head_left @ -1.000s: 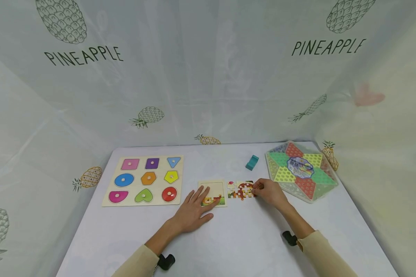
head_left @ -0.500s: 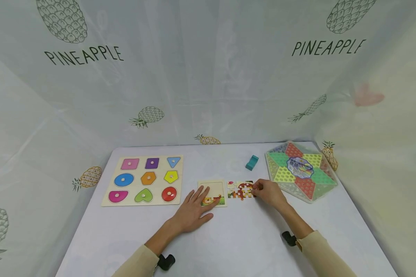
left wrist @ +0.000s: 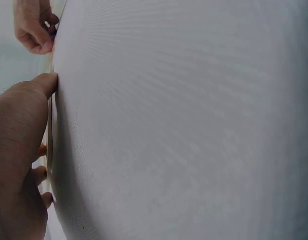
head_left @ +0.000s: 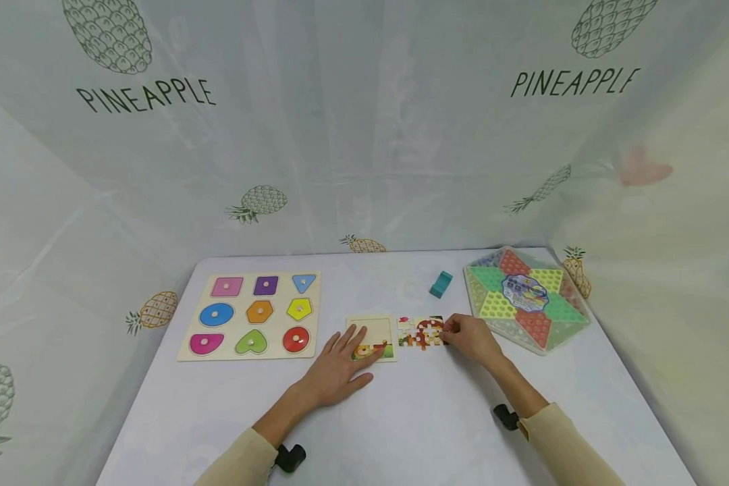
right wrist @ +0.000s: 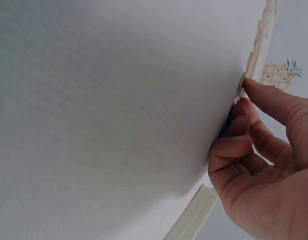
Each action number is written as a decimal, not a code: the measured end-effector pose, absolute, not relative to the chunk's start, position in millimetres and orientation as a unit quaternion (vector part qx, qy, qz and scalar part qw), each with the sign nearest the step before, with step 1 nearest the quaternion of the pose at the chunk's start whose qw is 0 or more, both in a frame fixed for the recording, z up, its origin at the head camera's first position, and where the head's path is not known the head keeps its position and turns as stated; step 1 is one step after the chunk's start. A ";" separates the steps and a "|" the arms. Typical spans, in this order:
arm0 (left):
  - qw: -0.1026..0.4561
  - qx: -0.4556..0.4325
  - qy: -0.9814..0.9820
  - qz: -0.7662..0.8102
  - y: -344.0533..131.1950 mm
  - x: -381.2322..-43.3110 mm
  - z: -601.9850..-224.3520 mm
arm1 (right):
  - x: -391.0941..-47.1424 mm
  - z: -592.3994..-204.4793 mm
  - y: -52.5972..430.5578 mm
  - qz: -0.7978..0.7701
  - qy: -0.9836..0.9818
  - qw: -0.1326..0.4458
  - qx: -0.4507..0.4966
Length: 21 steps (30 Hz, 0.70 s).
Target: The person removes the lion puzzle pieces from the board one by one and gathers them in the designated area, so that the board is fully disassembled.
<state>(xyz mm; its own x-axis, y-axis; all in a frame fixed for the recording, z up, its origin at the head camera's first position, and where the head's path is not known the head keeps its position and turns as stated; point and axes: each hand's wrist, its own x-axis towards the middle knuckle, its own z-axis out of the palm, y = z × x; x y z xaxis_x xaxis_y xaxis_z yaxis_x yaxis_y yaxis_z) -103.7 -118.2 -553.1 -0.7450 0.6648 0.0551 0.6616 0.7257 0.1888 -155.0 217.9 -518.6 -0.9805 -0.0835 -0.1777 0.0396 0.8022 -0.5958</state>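
In the head view a small wooden puzzle tray (head_left: 378, 329) lies mid-table, with a strip of picture pieces along its bottom. My left hand (head_left: 337, 372) rests on it, fingers spread and straight. Close to the tray's right side is a cluster of jigsaw pieces (head_left: 422, 332) with a coloured picture, lying flat on the table. At the cluster's right edge my right hand (head_left: 472, 337) pinches a jigsaw piece (right wrist: 241, 86) between thumb and forefinger, the other fingers curled. Both hands cover part of what they touch. The left wrist view shows the left hand (left wrist: 19, 145) flat at the tray's edge.
A shape board (head_left: 249, 351) with coloured knobbed shapes lies to the left. Behind the pieces sits a teal block (head_left: 441, 285). A hexagonal game box (head_left: 525, 297) lies at the right, close to the right hand. A pineapple-print curtain (head_left: 364, 169) hangs behind the table.
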 end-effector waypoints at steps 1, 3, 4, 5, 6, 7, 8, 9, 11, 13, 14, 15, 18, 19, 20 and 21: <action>0.009 0.357 0.929 0.097 -118.2 -103.8 -552.7 | -154.9 -518.8 218.1 -0.315 0.944 0.097 -0.013; 0.012 0.357 0.929 0.096 -118.1 -104.0 -551.5 | -154.8 -519.0 218.6 -0.315 0.944 0.094 -0.017; 0.012 0.357 0.929 0.096 -118.0 -104.0 -551.1 | -154.8 -519.1 218.8 -0.315 0.944 0.093 -0.019; 0.012 0.357 0.929 0.097 -118.1 -104.1 -550.8 | -154.8 -519.0 218.9 -0.316 0.944 0.091 -0.020; 0.011 0.358 0.929 0.098 -118.1 -104.1 -550.9 | -154.6 -519.1 219.0 -0.316 0.944 0.090 -0.021; 0.009 0.359 0.928 0.098 -118.2 -104.2 -550.9 | -154.7 -518.9 219.1 -0.316 0.944 0.088 -0.023; 0.007 0.359 0.928 0.098 -118.2 -104.3 -550.8 | -154.8 -518.9 219.1 -0.316 0.945 0.087 -0.023; 0.004 0.360 0.928 0.100 -118.2 -104.4 -550.9 | -154.8 -518.9 218.9 -0.315 0.945 0.085 -0.024; 0.003 0.361 0.927 0.101 -118.1 -104.5 -551.3 | -155.1 -519.0 218.9 -0.316 0.945 0.083 -0.024; 0.006 0.360 0.928 0.100 -118.0 -104.5 -551.5 | -155.3 -519.0 218.5 -0.316 0.945 0.079 -0.026; 0.010 0.358 0.928 0.099 -117.9 -104.3 -551.5 | -155.4 -519.2 218.3 -0.315 0.945 0.078 -0.025; 0.014 0.357 0.929 0.099 -117.8 -104.3 -551.4 | -155.6 -519.3 218.1 -0.315 0.946 0.078 -0.024; 0.020 0.353 0.931 0.093 -117.8 -103.6 -551.2 | -155.6 -519.6 217.6 -0.314 0.946 0.076 -0.023; 0.021 0.352 0.931 0.094 -117.7 -103.3 -550.8 | -155.6 -519.7 217.6 -0.315 0.946 0.077 -0.022; 0.021 0.352 0.931 0.095 -117.6 -103.1 -550.3 | -155.6 -519.8 217.7 -0.315 0.946 0.078 -0.021; 0.019 0.352 0.931 0.096 -117.5 -103.0 -550.1 | -155.4 -519.5 217.7 -0.316 0.945 0.079 -0.021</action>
<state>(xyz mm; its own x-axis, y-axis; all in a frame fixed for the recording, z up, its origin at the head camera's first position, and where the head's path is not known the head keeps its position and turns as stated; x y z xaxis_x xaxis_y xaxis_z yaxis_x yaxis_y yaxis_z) -103.0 -117.5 -550.1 -0.7512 0.6593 0.0317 0.6519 0.7336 0.1920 -155.4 217.7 -519.5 -0.9867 -0.0888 -0.1360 0.0108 0.7998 -0.6002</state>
